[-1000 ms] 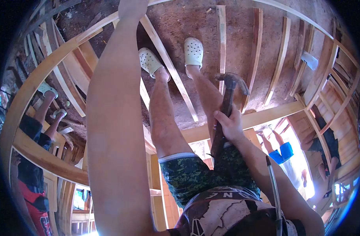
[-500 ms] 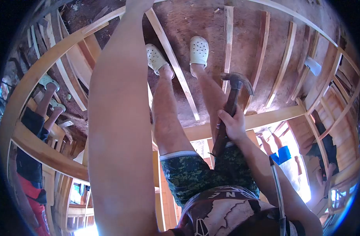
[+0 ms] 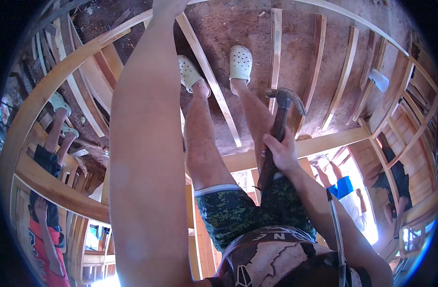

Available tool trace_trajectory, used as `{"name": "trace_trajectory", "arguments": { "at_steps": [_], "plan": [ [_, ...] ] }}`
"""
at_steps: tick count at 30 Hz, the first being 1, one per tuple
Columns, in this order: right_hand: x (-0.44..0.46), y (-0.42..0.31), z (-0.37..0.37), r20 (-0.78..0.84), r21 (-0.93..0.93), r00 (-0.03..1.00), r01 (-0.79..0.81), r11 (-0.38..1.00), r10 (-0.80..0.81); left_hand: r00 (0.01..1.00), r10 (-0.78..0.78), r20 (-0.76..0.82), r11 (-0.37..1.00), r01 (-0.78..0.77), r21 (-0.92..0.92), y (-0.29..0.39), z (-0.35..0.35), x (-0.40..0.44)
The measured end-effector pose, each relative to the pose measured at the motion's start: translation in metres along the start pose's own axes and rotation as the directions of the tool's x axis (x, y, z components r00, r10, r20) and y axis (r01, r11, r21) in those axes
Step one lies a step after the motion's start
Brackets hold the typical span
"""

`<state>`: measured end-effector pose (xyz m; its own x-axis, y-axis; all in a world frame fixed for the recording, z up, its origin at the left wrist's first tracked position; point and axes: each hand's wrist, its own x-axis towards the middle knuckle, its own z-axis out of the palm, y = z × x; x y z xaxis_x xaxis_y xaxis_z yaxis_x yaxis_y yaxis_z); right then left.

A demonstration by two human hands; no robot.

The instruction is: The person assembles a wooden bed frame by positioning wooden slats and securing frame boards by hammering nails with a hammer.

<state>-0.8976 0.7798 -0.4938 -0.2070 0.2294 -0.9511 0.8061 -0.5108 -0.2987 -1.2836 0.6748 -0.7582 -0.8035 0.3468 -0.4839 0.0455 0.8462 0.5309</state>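
Note:
My right hand [image 3: 284, 151] is closed round the dark handle of a claw hammer [image 3: 279, 120], with the thumb along the handle. The hammer head points up and away from me, above my hand in the view, and the handle end lies over my shorts [image 3: 228, 213]. My left arm stretches up across the left half of the view. Only the base of my left hand [image 3: 170, 6] shows at the top edge, beside a curved wooden beam [image 3: 68, 67]; its fingers are out of sight.
Wooden strips [image 3: 210, 79] lie on the brown ground around my light clogs [image 3: 240, 62]. A crossbeam [image 3: 324, 143] runs behind my legs. One person in red and black [image 3: 47, 248] stands at left; another in blue shorts [image 3: 344, 185] and a dark-clothed person [image 3: 398, 179] are at right.
The view has shifted slightly, while my grip on the hammer stays the same. At the left, the person in red has changed posture, and a forearm now shows across the body.

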Motion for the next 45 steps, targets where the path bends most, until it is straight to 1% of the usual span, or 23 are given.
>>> {"name": "trace_trajectory", "arguments": {
  "at_steps": [3, 4, 5, 9, 12, 14, 17, 18, 19, 21, 22, 24, 28, 30, 31, 33, 34, 36, 37, 39, 40, 43, 45],
  "plan": [
    [0.001, 0.001, 0.001, -0.009, -0.012, 1.000, 0.010, 1.000, -0.010, 0.999, 0.006, 0.039, 0.999, -0.007, 0.040, -0.006, -0.001, 0.008],
    [0.000, -0.001, 0.002, -0.029, -0.014, 1.000, -0.001, 1.000, 0.001, 0.958, 0.261, 0.121, 0.879, -0.288, 0.379, -0.015, 0.001, 0.015],
    [0.000, -0.003, 0.002, -0.050, -0.017, 0.999, -0.014, 1.000, 0.013, 0.848, 0.449, 0.282, 0.577, -0.517, 0.632, -0.023, 0.005, 0.022],
    [-0.002, -0.007, 0.004, -0.015, 0.032, 0.999, -0.042, 0.999, 0.043, 0.842, 0.470, 0.266, 0.588, -0.523, 0.617, -0.033, 0.005, 0.025],
    [0.002, -0.003, 0.001, -0.017, -0.043, 0.999, -0.032, 0.999, 0.032, 0.858, 0.417, 0.301, 0.607, -0.509, 0.611, -0.024, 0.003, 0.024],
    [0.008, -0.009, 0.000, -0.040, -0.088, 0.996, -0.079, 0.993, 0.076, 0.906, 0.284, 0.316, 0.659, -0.423, 0.622, -0.017, 0.003, 0.023],
    [0.033, -0.048, 0.003, -0.046, -0.193, 0.999, 0.008, 0.981, -0.017, 0.868, 0.385, 0.314, 0.731, -0.494, 0.471, -0.020, -0.002, 0.019],
    [0.031, -0.086, 0.015, -0.041, -0.171, 0.999, -0.020, 0.985, 0.014, 0.931, 0.251, 0.265, 0.896, -0.328, 0.301, -0.016, -0.003, 0.014],
    [0.031, -0.111, 0.021, -0.060, -0.159, 0.998, -0.024, 0.987, 0.015, 0.923, 0.268, 0.278, 0.891, -0.346, 0.292, -0.017, 0.001, 0.011],
    [0.046, -0.162, 0.029, 0.031, -0.212, 0.996, -0.073, 0.975, 0.081, 0.976, 0.093, 0.195, 0.987, -0.117, 0.113, -0.020, 0.003, 0.012],
    [0.055, -0.187, 0.034, 0.068, -0.299, 0.997, -0.002, 0.954, 0.024, 0.978, 0.096, 0.185, 0.987, -0.118, 0.107, -0.018, -0.002, 0.005],
    [0.084, -0.236, 0.048, 0.166, -0.418, 0.985, 0.118, 0.901, -0.052, 0.962, -0.009, 0.272, 0.996, 0.032, -0.082, -0.001, -0.018, -0.006],
    [0.176, -0.310, 0.088, 0.309, -0.657, 0.937, 0.334, 0.676, -0.163, 0.954, -0.034, 0.298, 0.993, 0.065, -0.095, -0.004, -0.015, -0.008],
    [0.242, -0.314, 0.112, 0.348, -0.750, 0.905, 0.425, 0.507, -0.244, 0.979, 0.101, 0.177, 0.995, -0.098, -0.027, -0.006, -0.008, -0.010],
    [0.272, -0.326, 0.127, 0.410, -0.777, 0.860, 0.504, 0.377, -0.305, 0.969, -0.124, 0.212, 0.983, 0.092, 0.158, 0.003, -0.011, -0.006],
    [0.299, -0.346, 0.153, 0.490, -0.778, 0.867, 0.481, 0.405, -0.089, 0.966, -0.159, 0.206, 0.973, 0.189, -0.136, 0.016, -0.023, -0.011],
    [0.313, -0.344, 0.165, 0.492, -0.777, 0.868, 0.472, 0.417, -0.066, 0.959, -0.176, 0.223, 0.970, 0.208, -0.126, 0.014, -0.020, -0.013],
    [0.334, -0.347, 0.189, 0.265, -0.943, 0.960, 0.238, 0.232, 0.094, 0.944, -0.244, 0.224, 0.961, 0.266, -0.076, 0.014, -0.019, -0.007],
    [0.337, -0.348, 0.194, 0.270, -0.943, 0.957, 0.241, 0.229, 0.104, 0.940, -0.256, 0.226, 0.958, 0.278, -0.074, 0.016, -0.019, -0.005],
    [0.339, -0.346, 0.205, 0.307, -0.952, 0.948, 0.305, 0.039, 0.084, 0.946, -0.260, 0.195, 0.941, 0.294, -0.170, 0.020, -0.021, -0.006],
    [0.366, -0.321, 0.202, 0.360, -0.933, 0.932, 0.360, 0.017, 0.033, 0.928, -0.298, 0.225, 0.928, 0.337, -0.161, 0.025, -0.025, -0.004],
    [0.380, -0.311, 0.200, 0.287, -0.957, 0.950, 0.282, 0.062, 0.119, 0.938, -0.293, 0.184, 0.929, 0.325, -0.176, 0.029, -0.024, -0.004],
    [0.380, -0.309, 0.198, 0.271, -0.962, 0.953, 0.264, 0.073, 0.133, 0.902, -0.365, 0.229, 0.889, 0.411, -0.201, 0.030, -0.023, -0.003]
  ]
}}
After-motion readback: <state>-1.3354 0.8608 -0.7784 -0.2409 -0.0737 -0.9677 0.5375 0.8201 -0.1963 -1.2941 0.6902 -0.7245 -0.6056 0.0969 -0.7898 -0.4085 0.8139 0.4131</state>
